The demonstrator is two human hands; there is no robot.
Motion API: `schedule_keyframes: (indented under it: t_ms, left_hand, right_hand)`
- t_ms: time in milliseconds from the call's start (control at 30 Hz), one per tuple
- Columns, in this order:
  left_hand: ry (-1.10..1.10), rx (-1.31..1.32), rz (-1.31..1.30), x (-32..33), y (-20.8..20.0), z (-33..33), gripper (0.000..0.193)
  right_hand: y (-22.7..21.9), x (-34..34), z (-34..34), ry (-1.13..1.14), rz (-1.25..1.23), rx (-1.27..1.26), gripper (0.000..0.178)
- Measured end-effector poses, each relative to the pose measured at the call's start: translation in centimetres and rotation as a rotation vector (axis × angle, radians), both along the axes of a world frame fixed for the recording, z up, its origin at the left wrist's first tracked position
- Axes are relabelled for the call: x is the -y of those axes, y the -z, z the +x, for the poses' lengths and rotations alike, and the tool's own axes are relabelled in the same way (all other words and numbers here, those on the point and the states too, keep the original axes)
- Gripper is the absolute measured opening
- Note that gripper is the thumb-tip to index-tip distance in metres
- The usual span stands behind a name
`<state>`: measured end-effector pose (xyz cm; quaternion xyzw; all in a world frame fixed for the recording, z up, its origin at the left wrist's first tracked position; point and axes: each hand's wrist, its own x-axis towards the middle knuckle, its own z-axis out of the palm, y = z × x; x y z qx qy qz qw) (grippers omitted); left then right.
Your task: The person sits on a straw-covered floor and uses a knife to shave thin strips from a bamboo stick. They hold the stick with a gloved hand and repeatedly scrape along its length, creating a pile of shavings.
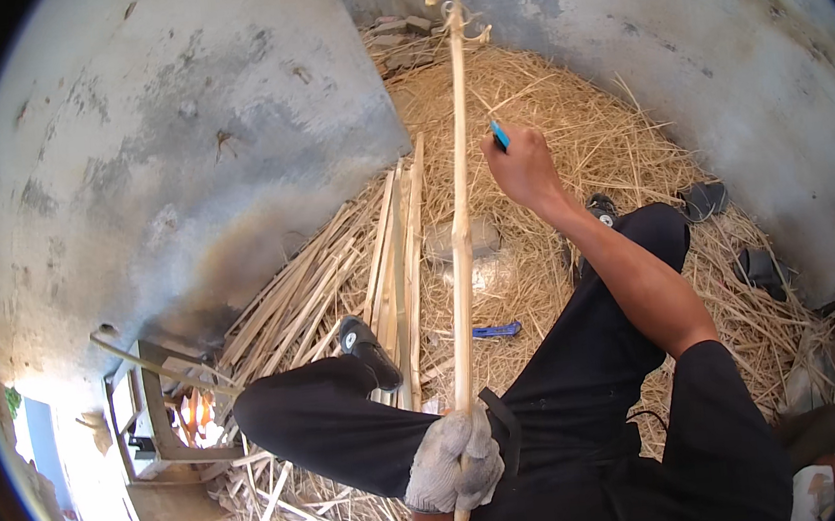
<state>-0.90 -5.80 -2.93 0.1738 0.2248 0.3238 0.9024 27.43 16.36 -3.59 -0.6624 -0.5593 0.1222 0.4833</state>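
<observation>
My left hand [454, 460], in a grey knit glove, is wrapped round the lower part of a long pale bamboo pole [461, 226]. The pole slants up and away from my lap, with curled shavings [448, 4] at its far end. My bare right hand [526, 168] is closed on a small blue-handled tool [499, 136], just right of the pole's upper part and apart from it. Whether the tool is a knife I cannot make out, since most of it is hidden in my fist.
Straw-like shavings [563, 106] cover the floor. Split bamboo strips [285, 288] lie at the left, beside my bent leg. A blue tool [497, 330] rests on the shavings between my legs. Grey walls [192, 111] stand ahead and to both sides. A wooden stool-like frame [165, 405] is at the left.
</observation>
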Motion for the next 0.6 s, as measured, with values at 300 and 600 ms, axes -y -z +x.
schedule_keyframes:
  t_ms: [300, 600]
  left_hand:
    - [-0.091, -0.16, 0.075, -0.6, 0.0, -0.2, 0.042]
    - [0.005, -0.282, 0.061, 0.4, -0.1, 0.3, 0.04]
  right_hand:
    - [-0.6, 4.3, -2.7, -0.435, 0.377, 0.27, 0.018]
    - [-1.4, -1.2, 1.6, 0.061, 0.187, 0.396, 0.021]
